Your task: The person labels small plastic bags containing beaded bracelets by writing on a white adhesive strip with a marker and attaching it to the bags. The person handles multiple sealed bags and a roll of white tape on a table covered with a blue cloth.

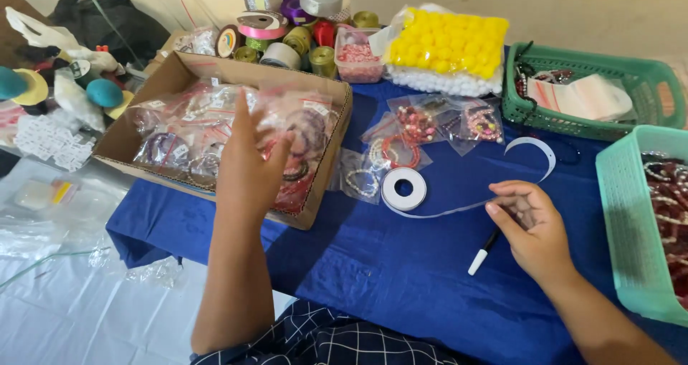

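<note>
My left hand (247, 168) is raised with fingers spread, hovering over a cardboard box (326, 182) filled with several clear bags of beaded bracelets (193, 132); it holds nothing. My right hand (534, 225) rests on the blue tablecloth (401, 272), its fingers closed around a black marker with a white cap (481, 256) and pinching the loose end of a white ribbon (502, 193). That ribbon runs back to a white roll (403, 188) lying flat between my hands.
More bagged bracelets (430, 132) lie behind the roll. Ribbon spools (287, 31), a yellow and white pom-pom pack (448, 46), a green basket (631, 71) and a mint basket (631, 229) of beads line the back and right. Plastic sheeting covers the left.
</note>
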